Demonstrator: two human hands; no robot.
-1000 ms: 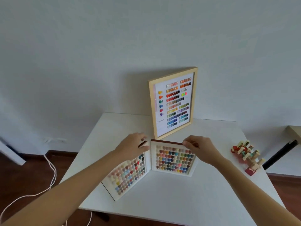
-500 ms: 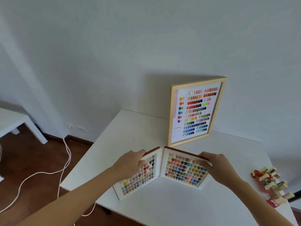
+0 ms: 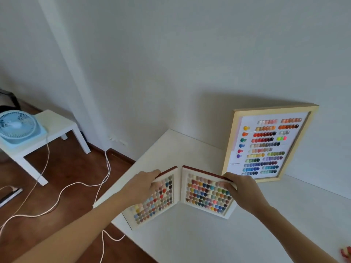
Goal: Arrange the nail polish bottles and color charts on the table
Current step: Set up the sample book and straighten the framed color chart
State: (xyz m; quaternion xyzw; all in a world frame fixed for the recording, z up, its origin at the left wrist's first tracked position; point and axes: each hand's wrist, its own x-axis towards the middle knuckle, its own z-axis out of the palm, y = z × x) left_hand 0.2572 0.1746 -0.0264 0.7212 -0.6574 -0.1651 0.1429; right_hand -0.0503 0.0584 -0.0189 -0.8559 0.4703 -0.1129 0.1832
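Note:
A folding color chart book stands open on the white table, its two white panels full of colored nail swatches. My left hand grips the top edge of the left panel. My right hand grips the top right corner of the right panel. Behind them a large wood-framed color chart leans upright against the wall. At the lower right edge, only a sliver of the nail polish bottles shows.
The table's left corner lies just beside the left panel. A low white side table with a blue fan stands at the left on the wooden floor. White cables trail across the floor.
My view has swung left and down, bringing the side table and fan into sight and pushing the bottles almost out. Both hands keep their hold on the open chart book.

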